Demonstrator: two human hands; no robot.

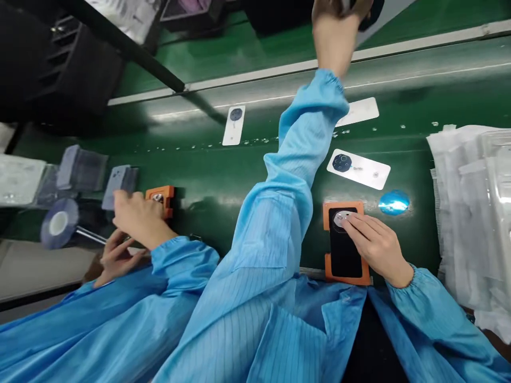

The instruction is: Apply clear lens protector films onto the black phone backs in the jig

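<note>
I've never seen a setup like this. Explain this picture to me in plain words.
There is no machine here: these are a person's bare hands, seen from a camera worn on that person's head, looking forward and down. The right hand touches a round silvery plate at the top of a black panel, which sits in an orange holder. The left hand stretches to the far side, blurred and cut off by the picture's edge, so its grip is unclear. On the green table lie white cards with dark circles and a shiny blue disc. Clear packaging is piled at the right. The hands at the left belong to a co-worker.
</note>
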